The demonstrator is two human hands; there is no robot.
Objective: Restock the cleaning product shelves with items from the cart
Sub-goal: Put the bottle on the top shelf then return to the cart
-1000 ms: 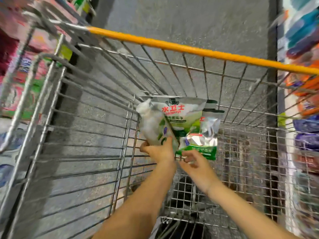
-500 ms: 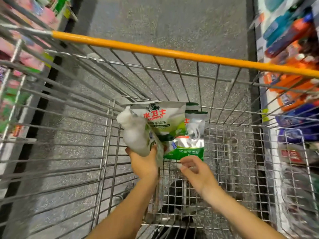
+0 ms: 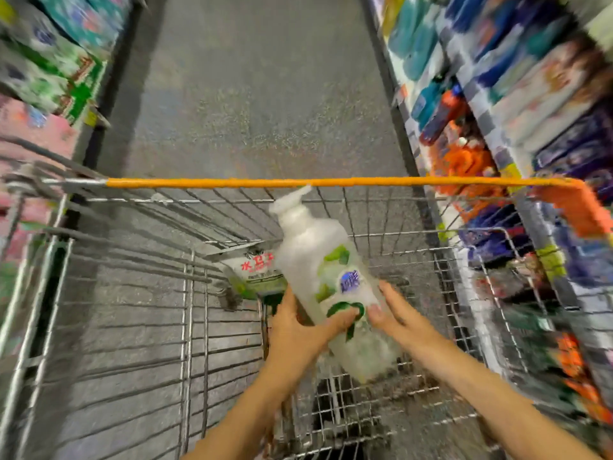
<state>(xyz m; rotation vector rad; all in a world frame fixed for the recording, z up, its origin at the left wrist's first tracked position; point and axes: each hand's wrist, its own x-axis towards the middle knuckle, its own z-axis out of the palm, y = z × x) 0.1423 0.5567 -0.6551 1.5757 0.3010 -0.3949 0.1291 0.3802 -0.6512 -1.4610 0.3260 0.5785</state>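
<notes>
Midair, left hand grips pump bottle; right hand touches it flat.

Narrow store aisle. Speckled grey concrete floor. Left shelving stocked with green and pink packs. Right shelving stocked with blue, teal and orange goods. Edges blurred.

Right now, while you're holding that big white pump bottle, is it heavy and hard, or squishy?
Probably hard: the pump bottle shows no dent where the left hand grips it. Likely fairly heavy, since the right hand steadies it too. Its smooth plastic may be slippery.
</notes>
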